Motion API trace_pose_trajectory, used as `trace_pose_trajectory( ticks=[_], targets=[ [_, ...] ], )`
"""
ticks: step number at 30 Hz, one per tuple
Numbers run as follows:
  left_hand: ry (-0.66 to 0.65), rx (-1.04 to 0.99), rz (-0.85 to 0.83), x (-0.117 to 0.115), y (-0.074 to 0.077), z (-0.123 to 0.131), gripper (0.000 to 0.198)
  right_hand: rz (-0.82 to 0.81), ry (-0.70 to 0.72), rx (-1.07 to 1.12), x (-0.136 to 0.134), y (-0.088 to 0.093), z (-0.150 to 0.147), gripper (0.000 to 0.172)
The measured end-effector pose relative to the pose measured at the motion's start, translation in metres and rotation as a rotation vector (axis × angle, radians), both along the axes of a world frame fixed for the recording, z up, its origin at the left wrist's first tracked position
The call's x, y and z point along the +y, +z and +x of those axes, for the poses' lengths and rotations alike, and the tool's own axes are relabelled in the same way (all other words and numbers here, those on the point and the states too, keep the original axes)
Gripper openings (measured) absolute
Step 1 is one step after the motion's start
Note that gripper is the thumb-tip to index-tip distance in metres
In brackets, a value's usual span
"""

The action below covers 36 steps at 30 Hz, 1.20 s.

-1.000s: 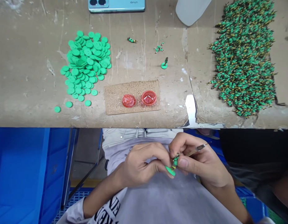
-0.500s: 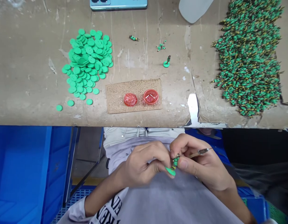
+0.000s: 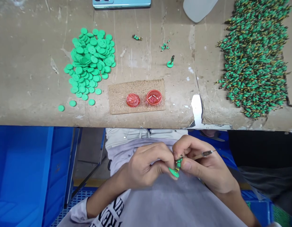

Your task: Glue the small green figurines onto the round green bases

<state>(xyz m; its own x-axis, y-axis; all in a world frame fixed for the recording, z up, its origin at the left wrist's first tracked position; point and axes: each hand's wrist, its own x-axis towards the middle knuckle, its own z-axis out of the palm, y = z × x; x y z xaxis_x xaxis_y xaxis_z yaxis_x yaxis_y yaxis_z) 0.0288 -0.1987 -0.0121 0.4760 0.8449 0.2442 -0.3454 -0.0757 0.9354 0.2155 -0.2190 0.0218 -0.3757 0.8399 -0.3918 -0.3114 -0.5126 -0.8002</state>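
Observation:
Below the table edge, over my lap, my left hand (image 3: 143, 165) pinches a small green disc (image 3: 173, 172) between thumb and fingers. My right hand (image 3: 202, 167) is closed on a tiny green figure (image 3: 178, 162) that stands on that disc, and a thin metal tool (image 3: 203, 154) lies across its fingers. The two hands touch at the fingertips. On the table, a heap of green discs (image 3: 90, 61) lies at the left and a large pile of green and yellow figures (image 3: 254, 56) at the right.
A brown mat (image 3: 117, 94) near the table's front edge carries two red caps (image 3: 143, 98). One figure on a disc (image 3: 170, 62) stands behind it, with small bits (image 3: 164, 46) nearby. A phone (image 3: 122, 3) and a white object (image 3: 197, 9) lie at the far edge. A blue crate (image 3: 20, 176) stands at the lower left.
The hands stay together in the same grip on disc and figure. The view has shifted slightly, so the table items sit a little further right.

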Motion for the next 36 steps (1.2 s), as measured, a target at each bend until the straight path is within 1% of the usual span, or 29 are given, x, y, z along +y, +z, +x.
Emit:
trace_pose_trajectory(
  ticks=[3, 5, 9, 15, 18, 22, 27, 33, 36],
  targets=[
    [0.017, -0.018, -0.048, -0.0013, 0.0003, 0.0002, 0.012, -0.004, -0.006, 0.008, 0.0002, 0.0004, 0.0002, 0.022],
    [0.014, -0.007, -0.053, -0.0013, 0.0008, 0.0000, 0.012, -0.012, -0.007, 0.007, 0.0004, 0.0005, 0.0000, 0.022],
    [0.013, 0.022, -0.014, 0.0001, 0.0013, -0.0003, 0.015, -0.012, -0.005, 0.000, -0.0001, 0.0005, -0.0006, 0.023],
    [0.043, 0.009, 0.027, 0.0000, 0.0003, 0.0018, 0.021, 0.029, 0.010, -0.053, 0.0005, 0.0016, -0.0008, 0.023],
    [0.057, -0.011, -0.003, -0.0016, -0.0002, 0.0022, 0.019, 0.050, -0.001, -0.058, 0.0008, 0.0010, -0.0012, 0.022],
    [0.050, -0.025, -0.056, -0.0020, -0.0002, 0.0019, 0.015, 0.019, -0.008, -0.008, 0.0004, 0.0002, -0.0012, 0.018],
    [0.057, -0.004, 0.005, 0.0001, 0.0004, 0.0021, 0.021, 0.025, 0.002, -0.032, 0.0011, 0.0020, -0.0013, 0.020],
    [0.092, -0.009, 0.028, -0.0009, -0.0001, 0.0034, 0.022, 0.090, 0.033, -0.076, 0.0012, 0.0029, -0.0006, 0.016],
    [0.113, -0.004, 0.045, -0.0017, -0.0010, 0.0042, 0.024, 0.108, 0.031, -0.098, 0.0014, 0.0026, -0.0016, 0.017]
  ],
)
